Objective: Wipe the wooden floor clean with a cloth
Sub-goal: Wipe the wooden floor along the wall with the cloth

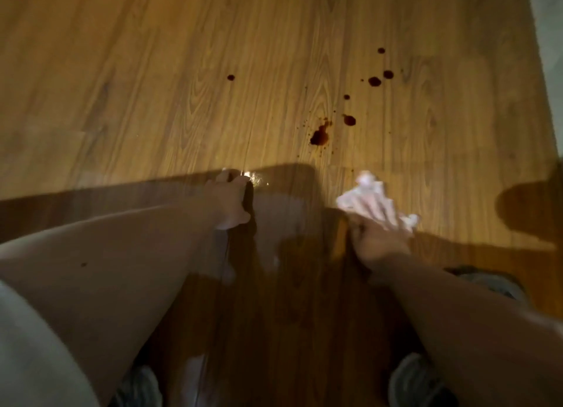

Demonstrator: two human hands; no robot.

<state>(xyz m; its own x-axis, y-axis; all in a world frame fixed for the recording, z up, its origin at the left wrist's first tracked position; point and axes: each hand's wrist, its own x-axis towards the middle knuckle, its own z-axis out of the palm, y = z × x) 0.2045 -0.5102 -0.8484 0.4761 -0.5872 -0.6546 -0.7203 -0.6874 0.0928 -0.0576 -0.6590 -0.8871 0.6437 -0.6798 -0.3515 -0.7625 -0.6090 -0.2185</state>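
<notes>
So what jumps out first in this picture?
The dark red-brown spill: a large blot with smaller drops scattered beyond it across the lit wooden floor. Nearer, the right hand presses a crumpled white cloth to the boards, short of the spill, while the left hand rests on the floor.

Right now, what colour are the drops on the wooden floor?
Dark reddish-brown, nearly black: the drops show best in the head view.
</notes>
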